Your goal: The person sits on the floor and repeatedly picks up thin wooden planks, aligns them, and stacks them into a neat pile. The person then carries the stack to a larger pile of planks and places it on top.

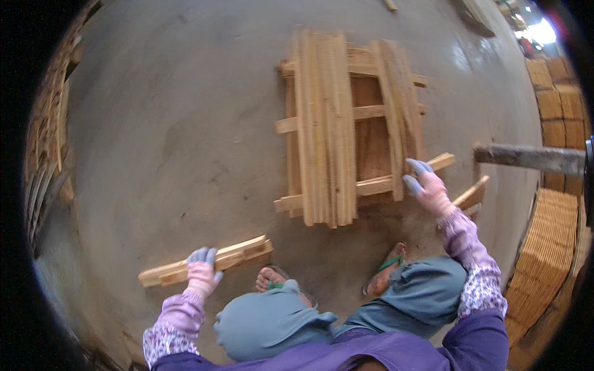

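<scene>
My left hand (203,271), in a pink and grey-blue glove, is at a short stack of pale wooden strips (244,252) low on the left. Its fingers lie over the top edge and the thumb is on the near side, closed on the strips. My right hand (428,188), gloved alike, has thumb and fingers apart with nothing between them. It hovers beside the near right end of the slats (396,111) on a wooden frame (288,127). A wider bundle of long slats (325,130) lies lengthwise across the frame's crosspieces. The slats look blurred.
Stacked wooden pieces (544,247) line the right side, near a grey beam (532,159). Small wood pieces (473,195) are beside my right forearm. More timber (52,130) lines the left edge. My sandalled feet (387,266) stand on the concrete floor (179,123).
</scene>
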{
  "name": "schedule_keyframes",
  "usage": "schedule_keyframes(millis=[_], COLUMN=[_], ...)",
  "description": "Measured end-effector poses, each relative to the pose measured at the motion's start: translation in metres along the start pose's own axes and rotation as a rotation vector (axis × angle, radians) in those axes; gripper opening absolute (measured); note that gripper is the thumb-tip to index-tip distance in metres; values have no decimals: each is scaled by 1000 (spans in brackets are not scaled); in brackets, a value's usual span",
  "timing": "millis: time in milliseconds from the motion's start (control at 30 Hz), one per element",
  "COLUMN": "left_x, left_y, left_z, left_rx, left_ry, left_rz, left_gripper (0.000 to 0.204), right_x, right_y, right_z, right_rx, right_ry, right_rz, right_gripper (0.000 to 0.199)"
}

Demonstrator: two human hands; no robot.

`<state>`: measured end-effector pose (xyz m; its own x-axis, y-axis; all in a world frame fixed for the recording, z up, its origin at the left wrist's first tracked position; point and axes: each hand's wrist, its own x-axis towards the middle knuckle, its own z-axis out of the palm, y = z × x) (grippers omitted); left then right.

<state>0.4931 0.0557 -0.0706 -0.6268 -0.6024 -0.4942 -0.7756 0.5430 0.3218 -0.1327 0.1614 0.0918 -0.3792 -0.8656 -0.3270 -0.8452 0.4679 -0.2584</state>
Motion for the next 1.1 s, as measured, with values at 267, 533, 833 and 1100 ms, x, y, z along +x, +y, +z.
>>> schedule_keyframes(millis=[267, 533, 833, 1100], left_x=[18, 68, 134, 141], left_y=[18, 62, 202, 314], left_z=[-12, -119, -211, -225], left_rx=[196, 186, 296, 262], left_ry=[-466, -187, -127, -309], left_rz=[-372, -105, 230, 372], left_gripper=[90, 81, 69, 53], right_x=[3, -161, -166, -179], right_y=[84, 288, 328, 437], right_z=[-28, 99, 149, 143], right_rx=[294, 450, 459, 641], right_ry=[358, 737, 475, 850], right_rz=[357, 1344, 1524, 1446], right_gripper=[53, 67, 85, 34])
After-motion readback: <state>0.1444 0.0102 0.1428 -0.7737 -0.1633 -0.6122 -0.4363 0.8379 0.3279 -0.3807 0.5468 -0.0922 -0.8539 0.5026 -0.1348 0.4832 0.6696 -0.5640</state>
